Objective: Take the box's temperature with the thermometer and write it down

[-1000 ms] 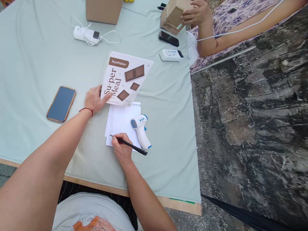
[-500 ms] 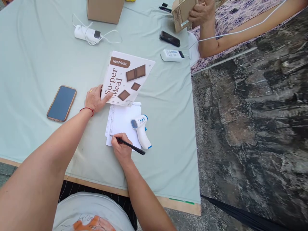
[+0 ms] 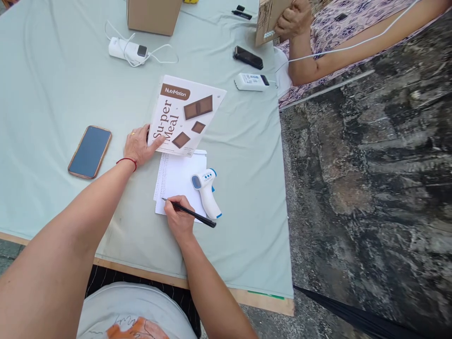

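Note:
My left hand (image 3: 141, 145) grips the lower left corner of a white box (image 3: 203, 96) printed "NutriMotion Su-per Meal", its thumb over the front. The box covers the top of a white notebook (image 3: 183, 174). Between the fingers of my right hand (image 3: 179, 220) is a black pen (image 3: 194, 214), its tip at the notebook's left side, by a column of small marks. A white and blue infrared thermometer (image 3: 208, 193) lies partly over the notebook's right edge.
A smartphone (image 3: 90, 152) lies at left. Farther back are a white device with a cable (image 3: 127, 49), a cardboard box (image 3: 153, 16), a black device (image 3: 248, 57), a white device (image 3: 252, 82) and a black marker (image 3: 242, 14). Another person's hand (image 3: 294, 19) holds a carton (image 3: 268, 21).
The pen in my right hand has tilted slightly, its back end shifting right. The other person's carton has turned and moved a little. My left hand keeps its hold on the white box.

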Demonstrator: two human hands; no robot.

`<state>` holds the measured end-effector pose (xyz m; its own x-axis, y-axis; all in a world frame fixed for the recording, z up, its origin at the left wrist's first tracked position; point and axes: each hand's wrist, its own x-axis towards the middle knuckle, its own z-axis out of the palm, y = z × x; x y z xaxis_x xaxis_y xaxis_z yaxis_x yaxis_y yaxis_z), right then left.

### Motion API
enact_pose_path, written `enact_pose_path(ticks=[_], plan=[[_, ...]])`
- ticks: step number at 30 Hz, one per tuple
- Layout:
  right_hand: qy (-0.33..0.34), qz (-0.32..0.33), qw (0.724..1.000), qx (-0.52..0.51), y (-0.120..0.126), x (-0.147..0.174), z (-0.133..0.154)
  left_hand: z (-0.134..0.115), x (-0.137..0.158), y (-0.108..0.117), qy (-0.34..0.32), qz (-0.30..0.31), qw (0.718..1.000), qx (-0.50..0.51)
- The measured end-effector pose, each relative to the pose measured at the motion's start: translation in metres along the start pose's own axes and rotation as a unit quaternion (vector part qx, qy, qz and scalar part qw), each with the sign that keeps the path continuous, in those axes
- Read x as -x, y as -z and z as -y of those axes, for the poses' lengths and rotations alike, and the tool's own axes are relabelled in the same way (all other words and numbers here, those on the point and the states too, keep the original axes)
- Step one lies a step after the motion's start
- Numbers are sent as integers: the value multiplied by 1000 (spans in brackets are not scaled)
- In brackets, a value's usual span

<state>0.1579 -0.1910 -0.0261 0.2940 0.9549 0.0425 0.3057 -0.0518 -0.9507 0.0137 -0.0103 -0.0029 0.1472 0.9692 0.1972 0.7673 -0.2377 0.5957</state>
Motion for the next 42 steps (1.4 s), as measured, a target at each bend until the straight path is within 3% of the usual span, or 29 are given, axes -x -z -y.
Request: enact_pose_path(ticks=[30, 42], plan=[[21, -31, 999, -14, 2, 1, -2, 0, 0, 1, 3, 7, 1000, -10], [20, -14, 1000, -7, 1, 1, 0, 0, -1, 0, 1, 5, 1000, -14]])
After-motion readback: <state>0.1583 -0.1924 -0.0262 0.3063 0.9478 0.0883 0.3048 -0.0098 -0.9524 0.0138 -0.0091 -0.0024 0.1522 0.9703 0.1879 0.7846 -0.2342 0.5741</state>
